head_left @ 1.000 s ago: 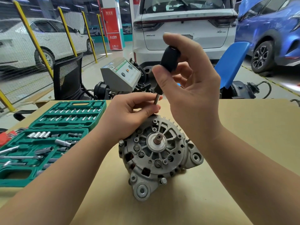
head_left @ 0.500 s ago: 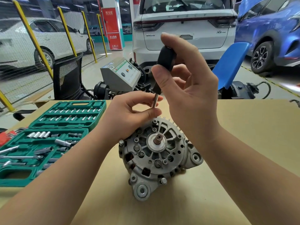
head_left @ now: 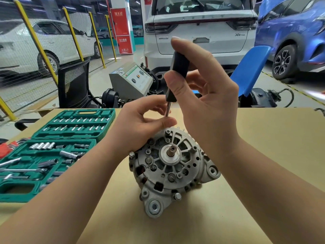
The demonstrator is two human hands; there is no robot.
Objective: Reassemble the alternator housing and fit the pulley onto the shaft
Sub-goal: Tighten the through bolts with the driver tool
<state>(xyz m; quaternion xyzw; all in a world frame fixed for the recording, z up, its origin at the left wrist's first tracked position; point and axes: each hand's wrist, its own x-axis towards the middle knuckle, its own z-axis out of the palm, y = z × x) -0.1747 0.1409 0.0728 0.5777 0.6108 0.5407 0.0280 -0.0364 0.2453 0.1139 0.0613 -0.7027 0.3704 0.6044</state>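
White SUV tailgate [head_left: 202, 32]: "X6" badge. Red pillar sign [head_left: 122, 30]: Chinese characters, "119" at bottom.

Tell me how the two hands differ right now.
The right hand is raised and pinches the screwdriver by its black handle; the left hand sits lower, its fingers at the metal shaft, resting on the alternator. Both are on the same screwdriver.
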